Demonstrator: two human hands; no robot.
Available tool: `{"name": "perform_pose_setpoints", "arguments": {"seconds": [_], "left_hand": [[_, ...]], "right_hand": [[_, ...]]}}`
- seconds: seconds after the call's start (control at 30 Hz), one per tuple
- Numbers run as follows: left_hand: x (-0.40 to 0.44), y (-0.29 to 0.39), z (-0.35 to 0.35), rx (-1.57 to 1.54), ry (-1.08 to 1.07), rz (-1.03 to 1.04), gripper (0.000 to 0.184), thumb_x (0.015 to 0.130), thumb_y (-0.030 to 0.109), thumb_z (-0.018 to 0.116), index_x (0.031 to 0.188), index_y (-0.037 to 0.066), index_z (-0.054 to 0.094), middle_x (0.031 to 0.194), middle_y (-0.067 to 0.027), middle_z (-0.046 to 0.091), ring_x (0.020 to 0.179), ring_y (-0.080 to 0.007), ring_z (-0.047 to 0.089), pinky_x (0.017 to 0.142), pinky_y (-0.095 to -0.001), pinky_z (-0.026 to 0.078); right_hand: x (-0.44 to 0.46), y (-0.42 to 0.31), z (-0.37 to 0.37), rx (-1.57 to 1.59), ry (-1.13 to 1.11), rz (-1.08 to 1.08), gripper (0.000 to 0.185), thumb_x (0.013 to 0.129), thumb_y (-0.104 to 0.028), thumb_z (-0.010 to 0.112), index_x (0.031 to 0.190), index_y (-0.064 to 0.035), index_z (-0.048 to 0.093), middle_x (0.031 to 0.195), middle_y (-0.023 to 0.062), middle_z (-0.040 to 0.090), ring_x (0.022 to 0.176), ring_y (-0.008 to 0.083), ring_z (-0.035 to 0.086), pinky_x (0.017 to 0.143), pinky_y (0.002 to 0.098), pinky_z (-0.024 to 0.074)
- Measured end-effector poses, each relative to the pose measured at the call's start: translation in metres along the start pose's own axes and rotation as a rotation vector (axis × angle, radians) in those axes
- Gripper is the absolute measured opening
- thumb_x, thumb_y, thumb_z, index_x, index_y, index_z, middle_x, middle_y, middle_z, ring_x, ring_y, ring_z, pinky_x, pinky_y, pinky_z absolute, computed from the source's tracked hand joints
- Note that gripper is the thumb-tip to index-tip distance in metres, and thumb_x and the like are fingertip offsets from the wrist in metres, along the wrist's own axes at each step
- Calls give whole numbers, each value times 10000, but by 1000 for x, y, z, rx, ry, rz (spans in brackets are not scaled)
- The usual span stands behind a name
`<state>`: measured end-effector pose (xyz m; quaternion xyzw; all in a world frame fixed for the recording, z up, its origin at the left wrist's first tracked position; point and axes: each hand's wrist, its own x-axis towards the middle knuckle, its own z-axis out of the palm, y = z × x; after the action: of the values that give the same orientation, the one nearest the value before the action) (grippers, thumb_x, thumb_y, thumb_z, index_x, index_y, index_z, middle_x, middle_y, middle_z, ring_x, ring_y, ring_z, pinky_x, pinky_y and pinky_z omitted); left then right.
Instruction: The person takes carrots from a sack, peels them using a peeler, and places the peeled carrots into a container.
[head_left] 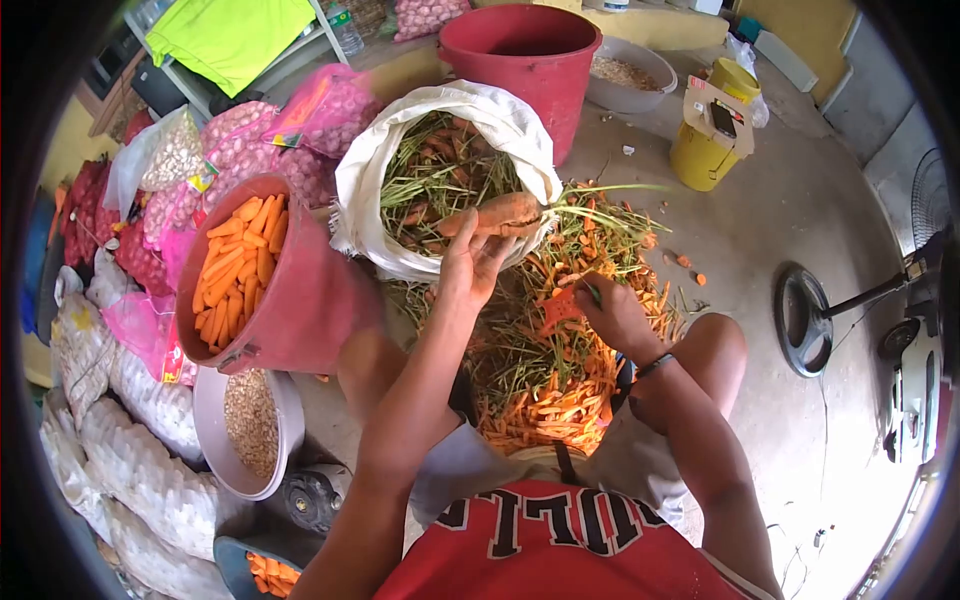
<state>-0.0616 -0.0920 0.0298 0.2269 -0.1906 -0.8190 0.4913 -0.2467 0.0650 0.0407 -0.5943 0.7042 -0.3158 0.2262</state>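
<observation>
My left fingers [492, 252] curl under a thick, unpeeled carrot [500, 214], holding it above the mouth of the white sack [365, 165], stalks [592, 212] pointing right. I expect it stiff, fairly heavy, and liable to break at its dark split; the thick body looks a surer hold than the stalks. My right fingers [598, 300] grip a red tool [560, 308].

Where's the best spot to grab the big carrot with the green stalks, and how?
Probably by the thick body of the big carrot, from below, as the left hand has it. The carrot lies nearly level, so fingers underneath can cradle its broad, rounded side. I'd avoid the green stalks: they're thin and would likely bend.
</observation>
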Motion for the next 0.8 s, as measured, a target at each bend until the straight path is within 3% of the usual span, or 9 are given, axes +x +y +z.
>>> {"name": "perform_pose_setpoints", "arguments": {"seconds": [0.2,0.43,0.53,0.63,0.73,0.77,0.8], "left_hand": [[-31,-28,0,-219,39,11,528,942,225,656,1331,7,372,1337,-178,434,1302,-272,447,1100,-451,470],[-52,-46,-5,-138,19,-32,419,987,235,585,1304,15,423,1312,-129,508,1289,-236,480,1127,-432,435],[-59,-49,-5,-102,-24,-27,400,997,260,564,1293,21,440,1312,-119,511,1284,-224,485,1142,-418,415],[-60,-46,-9,-108,-52,-15,408,997,267,562,1291,12,440,1299,-127,520,1281,-223,485,1142,-423,414],[-56,-36,-16,-176,-105,4,470,999,319,550,1304,-15,425,1272,-150,534,1274,-265,492,1136,-471,408],[-55,-25,-11,-77,-144,59,496,998,351,543,1304,-21,425,1272,-154,531,1268,-284,497,1131,-500,399],[-54,-11,-2,25,-189,113,524,997,383,537,1303,-27,425,1271,-158,528,1262,-302,502,1127,-529,390]], "right_hand": [[11,-9,20,75,240,-14,213,918,-144,594,1054,16,633,796,246,664,672,379,663,630,439,517],[27,-11,33,120,333,-18,201,910,-131,596,1012,38,631,781,261,654,661,383,662,619,448,512],[31,-9,36,48,278,12,197,908,-142,589,970,43,619,749,246,643,660,368,655,609,414,499],[32,-18,36,86,225,54,227,893,-159,612,947,62,619,743,250,638,669,400,653,625,468,514],[38,47,65,-115,-116,72,246,877,-183,611,925,58,632,767,244,646,716,385,657,669,477,523],[38,63,72,-341,-399,-23,243,862,-191,597,902,43,647,799,236,653,773,358,662,702,474,527],[35,58,69,-268,-340,4,231,863,-184,594,899,36,652,814,229,659,780,349,663,704,467,526]]}}
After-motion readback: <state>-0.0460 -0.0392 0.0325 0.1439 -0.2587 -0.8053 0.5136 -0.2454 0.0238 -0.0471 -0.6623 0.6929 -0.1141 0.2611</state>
